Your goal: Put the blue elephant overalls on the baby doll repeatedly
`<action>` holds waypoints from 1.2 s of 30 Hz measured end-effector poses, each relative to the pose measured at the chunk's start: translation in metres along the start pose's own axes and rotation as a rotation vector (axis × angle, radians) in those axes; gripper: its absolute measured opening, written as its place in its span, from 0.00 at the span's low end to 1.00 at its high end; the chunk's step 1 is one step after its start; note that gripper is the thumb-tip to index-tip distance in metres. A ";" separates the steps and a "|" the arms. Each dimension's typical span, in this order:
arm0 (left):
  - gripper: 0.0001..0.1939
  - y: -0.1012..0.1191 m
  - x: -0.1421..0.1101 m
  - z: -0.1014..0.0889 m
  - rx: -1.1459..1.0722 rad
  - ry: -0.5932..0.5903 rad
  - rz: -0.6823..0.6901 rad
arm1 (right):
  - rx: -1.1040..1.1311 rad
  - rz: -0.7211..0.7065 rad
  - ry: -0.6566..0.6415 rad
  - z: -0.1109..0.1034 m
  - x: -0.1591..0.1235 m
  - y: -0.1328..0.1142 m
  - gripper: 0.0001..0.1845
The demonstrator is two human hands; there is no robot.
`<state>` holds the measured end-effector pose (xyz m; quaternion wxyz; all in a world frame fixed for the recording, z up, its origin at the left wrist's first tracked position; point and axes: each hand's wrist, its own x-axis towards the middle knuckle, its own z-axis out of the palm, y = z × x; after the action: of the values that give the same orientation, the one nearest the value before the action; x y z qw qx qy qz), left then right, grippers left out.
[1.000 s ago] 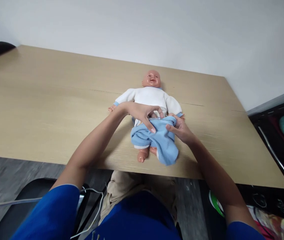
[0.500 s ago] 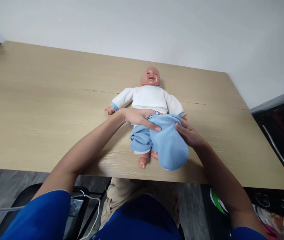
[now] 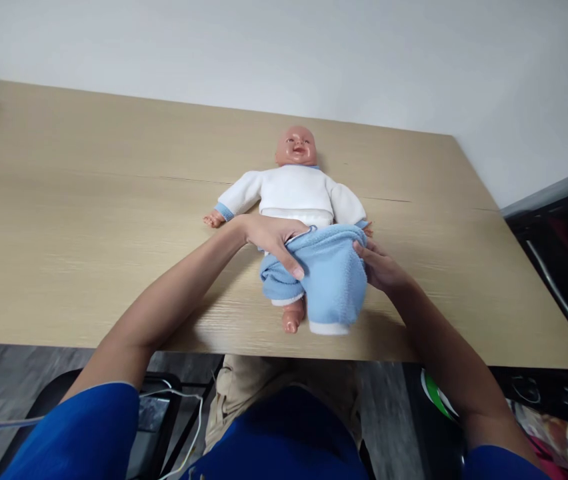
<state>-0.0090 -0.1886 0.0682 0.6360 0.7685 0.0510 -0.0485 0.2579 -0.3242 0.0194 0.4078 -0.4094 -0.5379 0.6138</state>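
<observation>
A baby doll (image 3: pixel 296 190) lies on its back on the table, head away from me, in a white top with blue cuffs. Light blue pants (image 3: pixel 335 273) with white hems cover its legs. One doll foot (image 3: pixel 293 316) pokes out of the left pant leg; the other foot is hidden inside the right leg. My left hand (image 3: pixel 275 235) grips the waistband, thumb on the outside and fingers tucked within. At the right side of the pants, my right hand (image 3: pixel 378 261) pinches the cloth, its fingers partly hidden.
The wooden table (image 3: pixel 89 233) meets a white wall (image 3: pixel 264 53). On the right stands a black-framed rack (image 3: pixel 559 280) with teal cloth. Below the table's front edge are a black chair (image 3: pixel 44 413), a white cable (image 3: pixel 197 427) and colourful fabric (image 3: pixel 564 433).
The right pant leg, which hung rounded over the doll's foot, is now drawn straighter with its white hem showing. My left thumb has shifted slightly left and down.
</observation>
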 end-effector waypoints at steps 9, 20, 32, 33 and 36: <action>0.25 -0.004 0.001 0.000 0.007 0.168 0.025 | -0.173 0.020 -0.484 -0.012 -0.002 -0.007 0.42; 0.34 -0.008 -0.003 0.004 -0.030 0.052 0.076 | 0.114 0.078 -0.123 -0.001 0.000 0.018 0.36; 0.30 -0.006 0.003 0.005 -0.006 0.145 0.075 | -0.261 -0.225 0.116 0.010 0.006 -0.006 0.27; 0.30 -0.005 0.004 0.006 0.007 0.152 0.067 | -0.280 -0.260 0.201 0.011 0.007 -0.006 0.23; 0.28 -0.003 0.006 0.009 0.038 0.205 0.055 | -0.312 -0.306 0.392 0.018 0.007 -0.010 0.16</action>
<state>-0.0032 -0.1965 0.0632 0.6138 0.7825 0.0939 0.0470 0.2393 -0.3228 0.0302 0.5241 -0.4920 -0.5923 0.3640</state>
